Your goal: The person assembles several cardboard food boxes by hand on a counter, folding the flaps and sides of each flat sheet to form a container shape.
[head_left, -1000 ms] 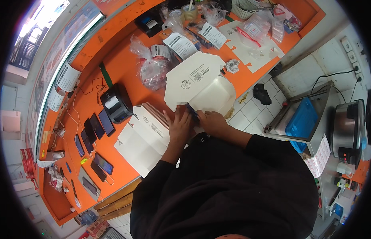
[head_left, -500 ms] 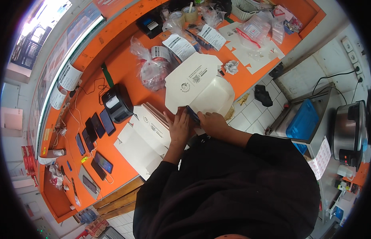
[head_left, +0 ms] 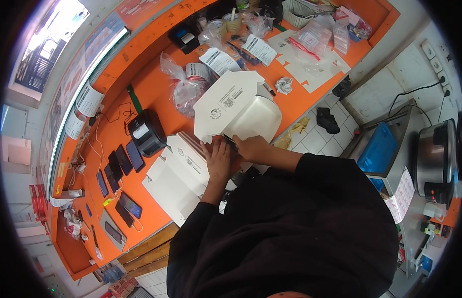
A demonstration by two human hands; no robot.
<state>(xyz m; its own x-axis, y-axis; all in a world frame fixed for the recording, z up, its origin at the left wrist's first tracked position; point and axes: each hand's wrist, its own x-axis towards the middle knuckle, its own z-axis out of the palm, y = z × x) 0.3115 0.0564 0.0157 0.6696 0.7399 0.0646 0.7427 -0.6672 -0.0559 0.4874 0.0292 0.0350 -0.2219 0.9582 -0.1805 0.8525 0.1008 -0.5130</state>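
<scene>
A white cardboard food box (head_left: 260, 119) stands at the front edge of the orange counter, its printed lid (head_left: 227, 102) folded out to the left. My left hand (head_left: 218, 161) grips the box's near left corner, fingers bent over the cardboard. Right beside it, my right hand (head_left: 251, 148) is closed round a dark, slim stapler (head_left: 230, 139) at the same corner. Most of the stapler is hidden by the fingers. Flat, unfolded box blanks (head_left: 178, 171) lie stacked just left of my left hand.
Several phones (head_left: 122, 160) and a black printer (head_left: 147, 131) lie to the left. Behind the box are plastic-bagged goods (head_left: 186, 92) with paper slips, a marker (head_left: 268, 89) and crumpled paper (head_left: 284, 85). A metal cooker (head_left: 433, 161) and blue container (head_left: 377, 149) stand right.
The box and both hands have shifted slightly left and nearer. The stapler, plainly seen before, is now mostly covered by my right hand.
</scene>
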